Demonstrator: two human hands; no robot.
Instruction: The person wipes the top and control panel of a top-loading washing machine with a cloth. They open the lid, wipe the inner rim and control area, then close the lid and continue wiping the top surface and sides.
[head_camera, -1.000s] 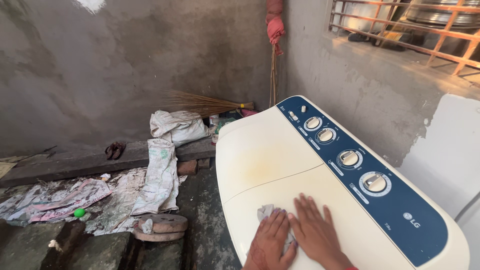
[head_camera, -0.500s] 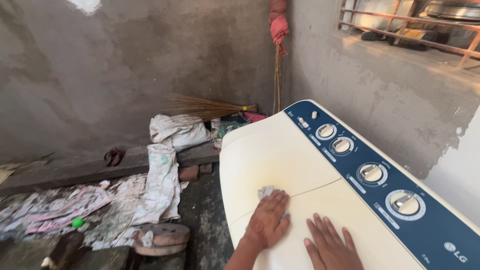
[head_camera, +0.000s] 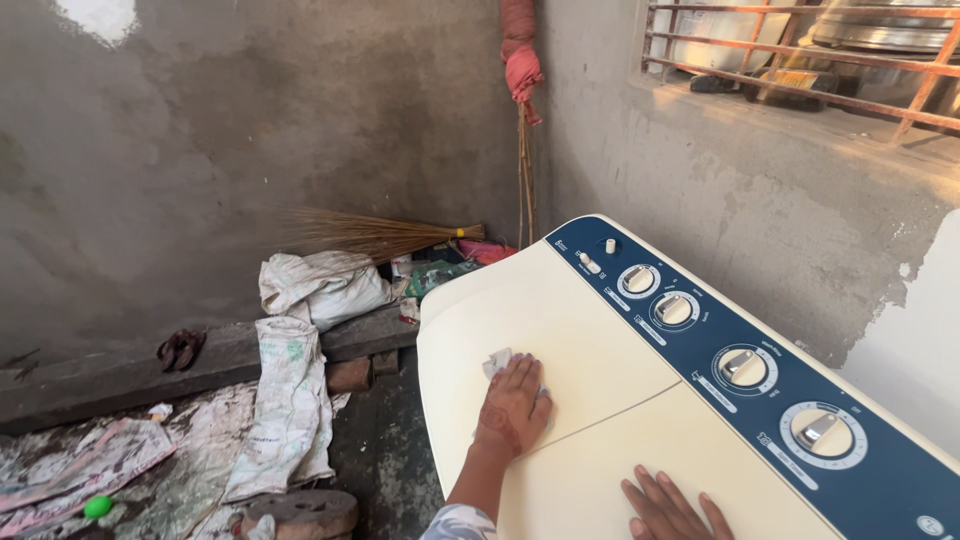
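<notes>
My left hand (head_camera: 514, 403) lies palm down on the cream lid of the washing machine (head_camera: 560, 330), close to the lid's left edge. Under my palm I press a small pale cloth (head_camera: 497, 361); the fingers are flat and together over it, not curled, and only a crumpled corner of the cloth shows beyond my fingertips. The rest of the cloth is hidden by the hand, so its full shape I cannot tell.

My right hand (head_camera: 672, 506) rests on the nearer lid, at the bottom edge of the view. Its fingers are spread open and flat on the surface, holding nothing. The seam between the 2 lids runs between my hands.

Along the right side of the machine top goes the dark blue control panel (head_camera: 700, 345) with 4 round silver knobs in a row; the nearest knob (head_camera: 823, 432) is near my right hand but apart from it.

On the floor to the left of the machine lie white woven sacks (head_camera: 290, 400), and another bundled sack (head_camera: 322, 283) sits on a dark stone ledge. A straw broom (head_camera: 375, 235) lies against the grey wall, in the corner behind the machine. A small green ball (head_camera: 97, 506) is on the floor at the far left.
</notes>
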